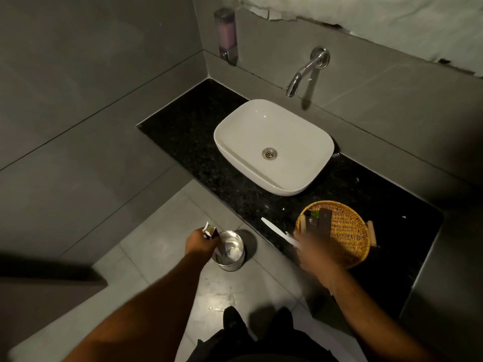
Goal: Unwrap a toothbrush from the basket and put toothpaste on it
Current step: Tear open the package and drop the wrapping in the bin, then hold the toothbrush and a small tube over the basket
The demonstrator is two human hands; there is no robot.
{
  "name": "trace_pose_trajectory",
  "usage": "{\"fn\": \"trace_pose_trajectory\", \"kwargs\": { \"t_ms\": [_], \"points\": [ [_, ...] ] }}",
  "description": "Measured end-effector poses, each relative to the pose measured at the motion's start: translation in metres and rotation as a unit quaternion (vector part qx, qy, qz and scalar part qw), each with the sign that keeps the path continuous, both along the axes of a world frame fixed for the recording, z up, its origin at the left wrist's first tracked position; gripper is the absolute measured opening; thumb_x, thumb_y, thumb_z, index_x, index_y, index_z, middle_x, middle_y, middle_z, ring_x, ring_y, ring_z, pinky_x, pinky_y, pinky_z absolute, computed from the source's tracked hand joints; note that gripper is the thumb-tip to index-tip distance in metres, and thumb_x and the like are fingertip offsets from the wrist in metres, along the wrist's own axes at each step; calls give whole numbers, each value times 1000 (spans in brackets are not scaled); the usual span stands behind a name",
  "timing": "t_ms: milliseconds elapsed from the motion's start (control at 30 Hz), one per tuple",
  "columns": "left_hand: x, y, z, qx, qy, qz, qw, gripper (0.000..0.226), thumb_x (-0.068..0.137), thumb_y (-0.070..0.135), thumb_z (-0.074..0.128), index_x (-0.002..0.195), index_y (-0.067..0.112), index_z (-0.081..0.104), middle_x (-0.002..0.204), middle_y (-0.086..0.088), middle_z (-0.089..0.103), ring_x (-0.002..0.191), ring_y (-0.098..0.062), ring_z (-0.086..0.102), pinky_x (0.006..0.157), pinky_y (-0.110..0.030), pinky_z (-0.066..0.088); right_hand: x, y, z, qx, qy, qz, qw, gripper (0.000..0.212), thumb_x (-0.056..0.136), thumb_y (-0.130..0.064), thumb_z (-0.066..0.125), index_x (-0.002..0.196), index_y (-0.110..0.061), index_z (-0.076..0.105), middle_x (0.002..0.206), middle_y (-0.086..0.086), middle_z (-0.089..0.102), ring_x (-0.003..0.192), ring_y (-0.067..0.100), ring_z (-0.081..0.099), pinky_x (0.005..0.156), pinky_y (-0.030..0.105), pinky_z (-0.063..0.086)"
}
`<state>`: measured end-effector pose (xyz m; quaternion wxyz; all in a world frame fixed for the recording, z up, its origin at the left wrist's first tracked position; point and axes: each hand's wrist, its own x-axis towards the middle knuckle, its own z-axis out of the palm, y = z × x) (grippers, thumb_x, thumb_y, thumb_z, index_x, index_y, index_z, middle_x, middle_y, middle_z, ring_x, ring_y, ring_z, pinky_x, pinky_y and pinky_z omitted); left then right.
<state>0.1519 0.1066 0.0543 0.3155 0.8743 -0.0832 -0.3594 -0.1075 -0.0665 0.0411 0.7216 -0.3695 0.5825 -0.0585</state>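
My right hand [315,253], blurred, grips a white toothbrush [277,231] whose free end points up and left over the counter edge. Just right of that hand, a round wicker basket [347,239] on the black counter holds dark sachets and small boxes [320,222]. My left hand [197,242] is closed on a torn brown and white carton wrapper [210,231], held over the rim of a small metal bin [230,250] on the floor. No toothpaste tube can be told apart from the basket's contents.
A white basin [273,145] sits on the black granite counter [193,142] under a wall tap [305,71]. A soap dispenser [226,35] hangs in the corner. Grey floor tiles lie below, my dark shoes [232,318] near the bottom.
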Motion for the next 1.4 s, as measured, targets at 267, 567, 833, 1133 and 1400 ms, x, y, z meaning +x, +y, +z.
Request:
{"fn": "trace_pose_trajectory", "kwargs": {
  "t_ms": [267,567,833,1133,1400],
  "points": [
    [31,-4,-70,-15,49,93,994,25,88,8,78,113,4,77,111,-27,78,110,-46,74,100,-57,60,4,21,-35,38,39,-63,997,37,99,-33,66,122,-4,67,51,3,40,37,12,39,39,21,35],
    [51,-12,-131,-15,139,151,979,73,95,20,81,161,15,49,146,-23,65,134,-38,64,117,-44,49,13,45,-56,-8,99,-88,991,39,95,-32,73,115,1,67,147,35,51,127,59,55,112,67,43],
    [43,-4,-89,-66,28,-11,997,44,110,24,56,154,20,60,144,-18,68,131,-39,67,115,-49,53,37,43,-43,-31,96,-69,992,43,89,-50,74,103,-10,78,54,9,56,41,18,54,41,25,46],
    [-10,-86,2,-293,-190,-330,877,33,108,30,56,132,21,77,129,2,78,121,-17,72,109,-37,55,25,40,-1,-114,128,-81,982,33,93,-40,74,88,-8,77,45,-4,39,36,8,32,37,22,24],
    [-99,-112,30,-237,-210,-662,680,36,96,35,64,129,45,74,127,10,79,120,-17,72,106,-37,53,-24,39,24,-216,164,-103,957,46,89,-39,78,58,-17,53,48,-2,40,41,10,31,41,22,24]
  ]
}}
